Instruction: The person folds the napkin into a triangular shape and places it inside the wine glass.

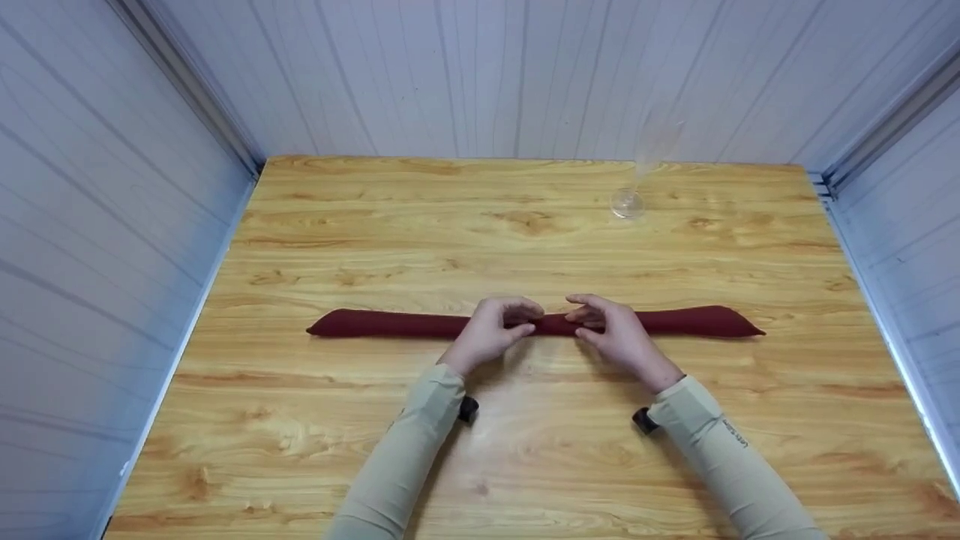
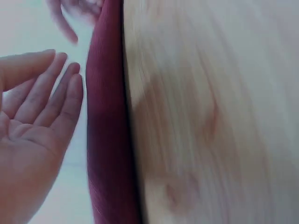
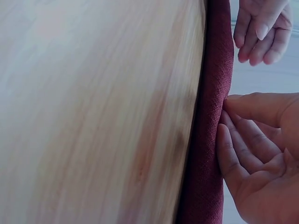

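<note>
A dark red cloth (image 1: 697, 321), folded or rolled into a long narrow strip with pointed ends, lies crosswise on the wooden table. Over its middle are both hands, a short gap apart. My left hand (image 1: 491, 330) hovers just above the strip; the left wrist view shows its fingers loosely extended and apart from the cloth (image 2: 108, 116). My right hand (image 1: 619, 334) is a little to the right, fingers gently bent. In the right wrist view its thumb and fingertips (image 3: 225, 135) appear to touch the top of the cloth (image 3: 217, 70), without a visible grip.
A clear stemmed glass (image 1: 628, 202) stands at the table's back, right of centre. Pale panelled walls (image 1: 480, 82) border the back and both sides of the wooden table (image 1: 450, 240). A dark wrist device (image 1: 468, 409) sits at the left sleeve, another (image 1: 645, 421) at the right.
</note>
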